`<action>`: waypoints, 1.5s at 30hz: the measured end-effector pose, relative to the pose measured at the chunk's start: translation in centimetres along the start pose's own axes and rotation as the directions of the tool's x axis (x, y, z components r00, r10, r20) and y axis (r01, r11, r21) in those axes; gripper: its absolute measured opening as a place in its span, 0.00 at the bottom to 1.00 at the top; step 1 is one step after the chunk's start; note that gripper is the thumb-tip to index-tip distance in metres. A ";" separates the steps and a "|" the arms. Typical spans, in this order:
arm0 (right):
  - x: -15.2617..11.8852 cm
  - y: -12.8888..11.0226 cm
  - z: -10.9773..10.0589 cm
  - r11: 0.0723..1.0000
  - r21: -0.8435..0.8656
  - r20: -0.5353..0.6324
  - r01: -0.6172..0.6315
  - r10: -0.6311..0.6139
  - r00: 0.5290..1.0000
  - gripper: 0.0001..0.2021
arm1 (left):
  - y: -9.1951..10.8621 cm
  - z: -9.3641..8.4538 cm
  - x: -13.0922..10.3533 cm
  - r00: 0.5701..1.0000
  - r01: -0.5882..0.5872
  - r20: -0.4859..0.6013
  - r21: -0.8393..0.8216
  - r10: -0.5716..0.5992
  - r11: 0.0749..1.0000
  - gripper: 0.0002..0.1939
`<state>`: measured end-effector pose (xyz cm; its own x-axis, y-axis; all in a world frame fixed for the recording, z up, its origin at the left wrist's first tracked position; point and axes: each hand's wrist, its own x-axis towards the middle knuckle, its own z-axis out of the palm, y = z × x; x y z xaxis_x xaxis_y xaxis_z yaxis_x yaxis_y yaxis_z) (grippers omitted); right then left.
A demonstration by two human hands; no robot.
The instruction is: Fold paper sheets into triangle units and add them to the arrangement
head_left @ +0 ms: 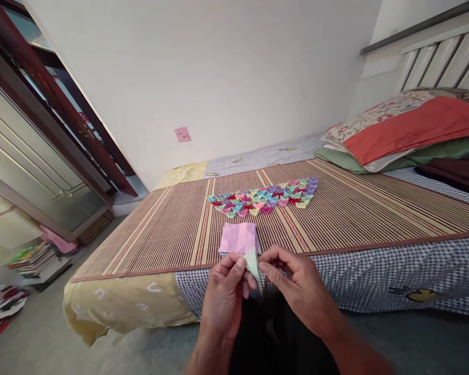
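Between my two hands is a small piece of folded pale green paper (252,264), held up just past the near edge of the bed. My left hand (229,276) pinches it between thumb and fingers. Thumb and forefinger of my right hand (291,273) are closed at its right edge; whether they grip the paper is hard to make out. Right behind it lies a stack of square paper sheets (237,237), pink-purple on top. Farther back, several rows of small folded paper pieces (263,198) in many colours stand on the mat.
A striped bamboo mat (160,229) covers the bed, over a checked cloth (375,265). Pillows (410,130) are piled at the right, near a radiator (445,60). Books (35,260) sit on the floor at left. A pink note (182,134) is on the wall.
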<state>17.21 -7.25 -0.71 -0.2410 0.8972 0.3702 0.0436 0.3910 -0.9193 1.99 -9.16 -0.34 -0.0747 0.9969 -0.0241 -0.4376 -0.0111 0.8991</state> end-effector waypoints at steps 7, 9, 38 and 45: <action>-0.2 0.3 0.6 0.990 -0.075 -0.128 0.116 -0.124 0.984 0.05 | -0.2 0.8 -0.4 1.000 0.026 0.007 -0.019 -0.026 0.999 0.16; -0.4 0.4 0.8 0.970 -0.146 -0.168 0.196 -0.220 0.961 0.07 | -0.4 0.9 -0.5 1.000 0.010 0.013 -0.012 -0.010 1.000 0.15; -0.8 1.1 1.9 0.835 -0.398 -0.149 0.381 -0.468 0.871 0.11 | -0.5 0.9 -1.5 0.989 0.009 0.147 0.038 -0.014 0.999 0.14; -1.3 1.3 2.0 0.860 -0.347 -0.154 0.373 -0.445 0.882 0.14 | -1.1 0.9 -1.5 0.991 0.011 0.135 0.009 -0.012 1.000 0.15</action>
<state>15.66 -8.30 -2.70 -0.0828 0.6492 0.7561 0.2837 0.7426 -0.6066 3.37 -10.57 -0.88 0.0521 0.9983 0.0247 -0.4302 0.0001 0.9027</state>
